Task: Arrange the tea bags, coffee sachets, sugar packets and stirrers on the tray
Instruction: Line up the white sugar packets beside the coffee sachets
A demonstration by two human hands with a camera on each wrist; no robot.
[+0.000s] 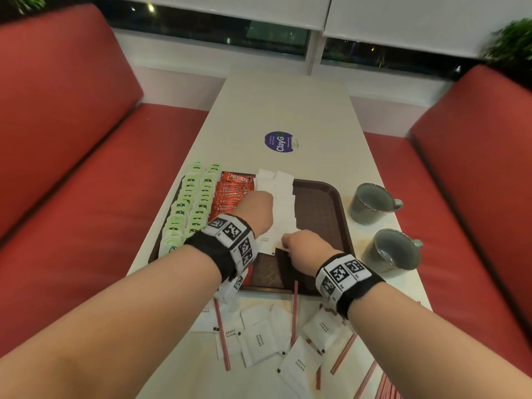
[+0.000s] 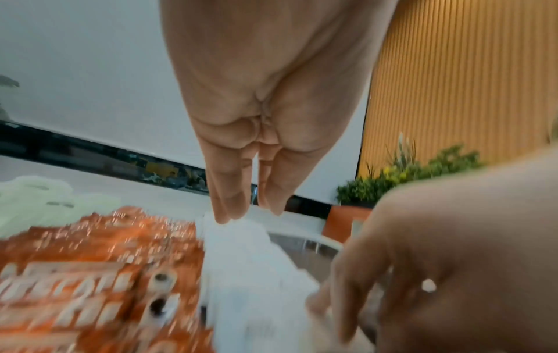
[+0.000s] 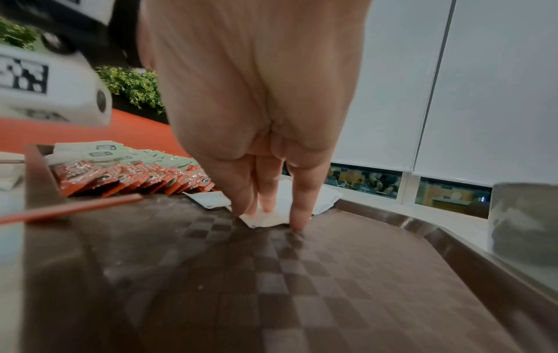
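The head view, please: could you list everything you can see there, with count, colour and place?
tray: one, dark brown, on the table, its right part bare
tea bags: two rows, pale green, left end of the tray
coffee sachets: one row, red-orange, right of the tea bags
sugar packets on tray: two rows, white, middle of the tray
loose sugar packets: several, white, on the table nearer than the tray
stirrers: several, red, scattered among the loose packets
mugs: two, grey-green, right of the tray
sticker: one, round, purple, beyond the tray
table: one, white
benches: two, red, either side
left hand: fingers straight on the sugar rows
right hand: fingers straight, tips on a packet at the near end
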